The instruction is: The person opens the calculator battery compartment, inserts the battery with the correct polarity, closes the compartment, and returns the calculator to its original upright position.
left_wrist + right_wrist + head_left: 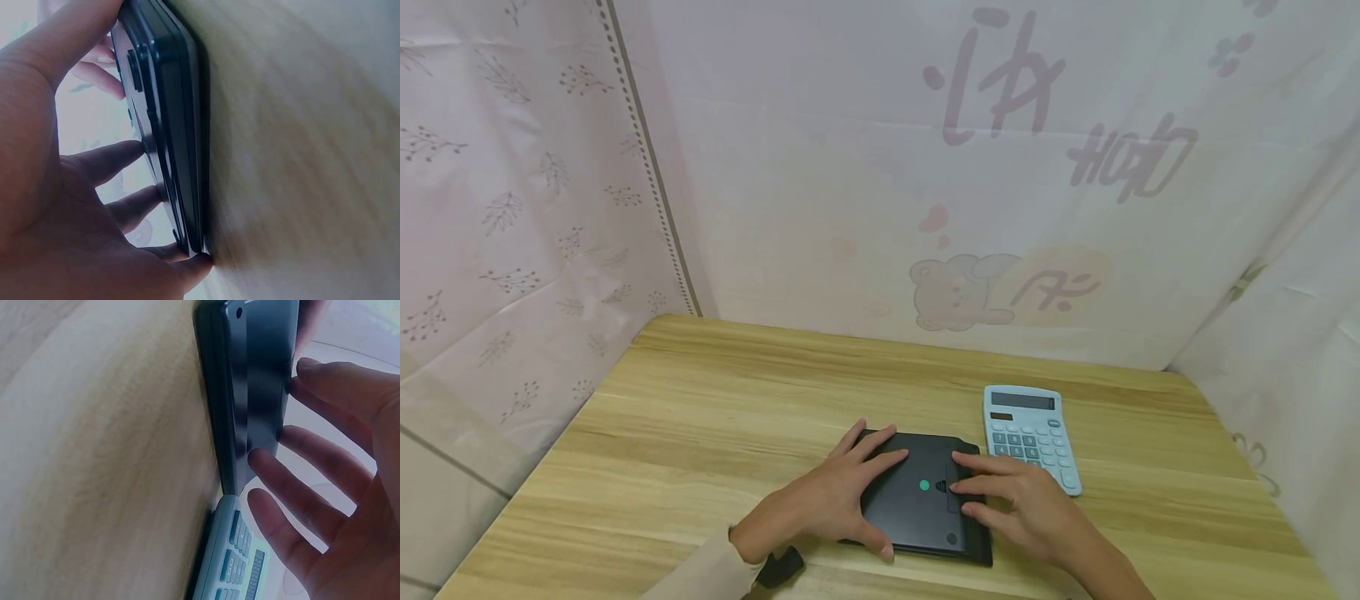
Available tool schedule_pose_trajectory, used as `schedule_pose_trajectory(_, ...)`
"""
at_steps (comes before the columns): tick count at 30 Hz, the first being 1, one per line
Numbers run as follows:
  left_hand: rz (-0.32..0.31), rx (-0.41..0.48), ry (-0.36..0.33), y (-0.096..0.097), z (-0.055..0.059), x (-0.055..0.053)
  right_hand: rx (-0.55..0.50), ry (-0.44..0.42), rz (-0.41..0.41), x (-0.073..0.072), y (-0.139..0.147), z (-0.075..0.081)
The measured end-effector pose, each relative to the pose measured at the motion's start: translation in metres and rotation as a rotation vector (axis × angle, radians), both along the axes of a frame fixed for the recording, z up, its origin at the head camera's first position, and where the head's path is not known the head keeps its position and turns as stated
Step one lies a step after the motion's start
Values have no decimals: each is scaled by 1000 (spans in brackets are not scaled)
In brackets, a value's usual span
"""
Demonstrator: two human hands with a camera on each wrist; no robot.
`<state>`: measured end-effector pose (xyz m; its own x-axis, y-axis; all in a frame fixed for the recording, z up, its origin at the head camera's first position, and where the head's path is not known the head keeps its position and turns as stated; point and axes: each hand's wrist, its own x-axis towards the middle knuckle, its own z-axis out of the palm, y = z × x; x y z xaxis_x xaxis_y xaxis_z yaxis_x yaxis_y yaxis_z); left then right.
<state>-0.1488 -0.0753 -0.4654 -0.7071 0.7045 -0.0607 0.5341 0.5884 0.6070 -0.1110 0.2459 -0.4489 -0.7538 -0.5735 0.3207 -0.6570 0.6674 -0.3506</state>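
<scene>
A flat black device (910, 512) lies on the table with its underside up, showing a green dot sticker (924, 485) and a battery cover (953, 502) with a small latch. My left hand (842, 492) spreads over its left part, thumb at the near edge and fingertips on the surface and far edge. In the left wrist view one fingertip reaches down beside the device's side. My right hand (1026, 504) comes from the right, with fingertips on the battery cover near the latch. The right wrist view shows those fingers slightly bent and apart, beside the device's right side.
A light blue calculator (1026, 433) lies face up just behind and right of the device, close to my right hand. The wooden table (700, 400) ends at pale printed curtains (820, 208). A small black block (781, 568) sits at my left wrist.
</scene>
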Motion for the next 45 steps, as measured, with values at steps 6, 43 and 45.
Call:
schedule_pose_trajectory(6, -3, -6, -2, 1, 0, 0, 2, 5, -2, -1, -2, 2)
schedule_pose_trajectory(43, 106, -235, -22, 18, 31, 28, 72, -317, -257, -36, -27, 35)
schedule_pose_trajectory(45, 141, -254, -35, 22, 34, 33, 75, -347, -285, -36, -30, 38)
